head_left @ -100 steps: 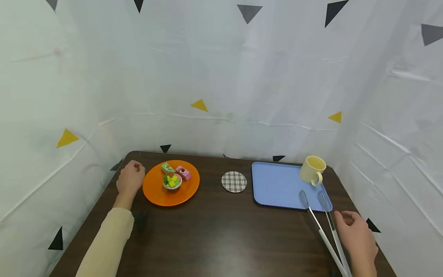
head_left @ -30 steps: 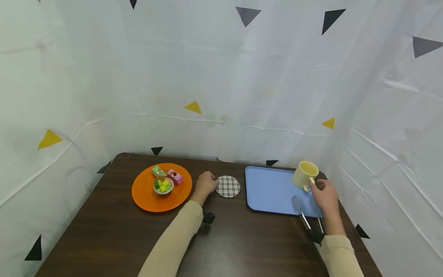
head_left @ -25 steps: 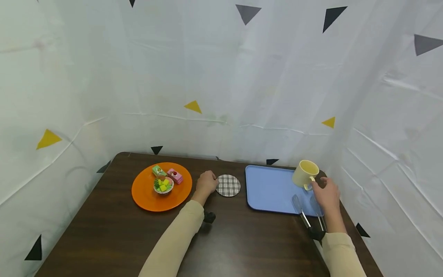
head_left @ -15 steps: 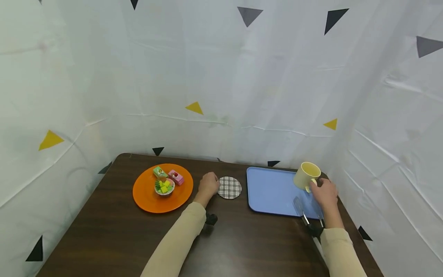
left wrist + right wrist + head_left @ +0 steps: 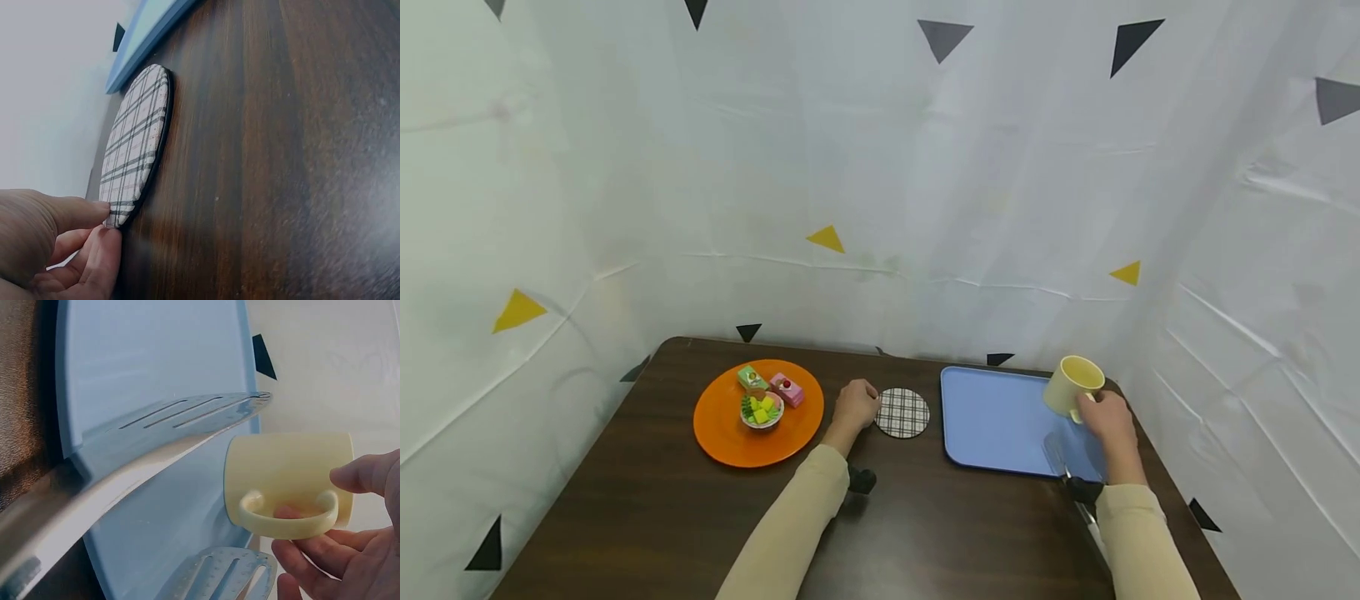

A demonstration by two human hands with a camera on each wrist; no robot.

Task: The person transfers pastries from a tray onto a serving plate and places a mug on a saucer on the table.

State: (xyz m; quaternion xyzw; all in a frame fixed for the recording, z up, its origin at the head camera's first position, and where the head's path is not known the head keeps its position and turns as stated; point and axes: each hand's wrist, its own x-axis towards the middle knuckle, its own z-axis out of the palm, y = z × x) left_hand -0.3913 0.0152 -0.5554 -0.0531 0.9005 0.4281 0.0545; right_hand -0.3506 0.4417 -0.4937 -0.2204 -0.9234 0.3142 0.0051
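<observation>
A round plaid coaster (image 5: 904, 412) lies mid-table, and my left hand (image 5: 856, 406) is at its left edge. In the left wrist view the thumb sits on the coaster's (image 5: 134, 147) near edge with the fingers below, pinching it; its far part lies close to the wood. My right hand (image 5: 1109, 422) holds a pale yellow mug (image 5: 1066, 388), upright at the back right corner of the blue tray (image 5: 988, 421). In the right wrist view the thumb presses the mug's (image 5: 281, 459) side near the rim and a finger passes through its handle.
Metal tongs (image 5: 1093, 529) with slotted ends lie over the tray's front right edge, partly under my right forearm. On the left, an orange plate (image 5: 722, 433) holds a small bowl of toy food (image 5: 762, 412) and green and pink cake-like pieces (image 5: 787, 389). White curtains surround the table.
My left hand has come from beside the plate to the coaster. My right hand has moved from the tongs up to the mug and now grips it at the handle.
</observation>
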